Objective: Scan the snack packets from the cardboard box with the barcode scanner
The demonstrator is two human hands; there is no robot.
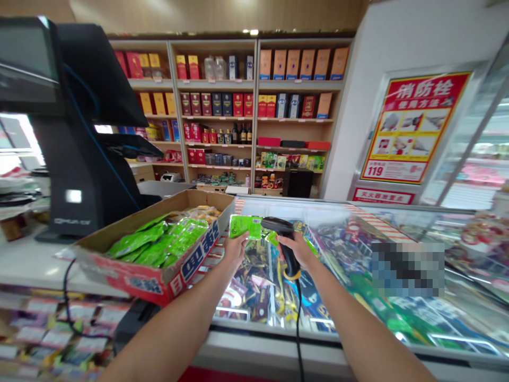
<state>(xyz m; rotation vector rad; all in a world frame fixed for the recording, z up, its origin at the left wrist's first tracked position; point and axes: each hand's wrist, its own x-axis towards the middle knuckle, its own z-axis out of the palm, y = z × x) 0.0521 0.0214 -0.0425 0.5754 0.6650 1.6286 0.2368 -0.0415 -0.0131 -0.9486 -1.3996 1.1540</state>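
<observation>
The left hand (235, 249) pinches a flat green packet (244, 227) by its lower edge, its fingers (235, 237) closed narrow on the plastic. The right hand (296, 250) is wrapped around the grip of a black corded barcode scanner (287, 249), its fingers (283, 240) shut around the handle. The scanner's head sits just beside the packet at about 3 o'clock, overlapping its right end in this view, so the two hands work close together.

Beneath both hands lies a glass-topped display case (350, 233), packed with colourful snack packets. The scanner's black cord (297, 329) drops from the handle at 6 o'clock and crosses the front rim of the case. At 9 o'clock, just beside the left hand, an open cardboard box (155, 265) on the white counter (35, 268) holds more green packets (157, 241) and some yellow ones.

Farther off at 10 o'clock, a black point-of-sale terminal (81, 143) stands on the counter, partly blocking the wooden shelves (222, 106) of boxed liquor and bottles at 12 o'clock. A red and yellow fire-hydrant instruction poster (413, 127) hangs at 2 o'clock, and a pixelated patch (407, 268) hides part of the case at 3 o'clock.
</observation>
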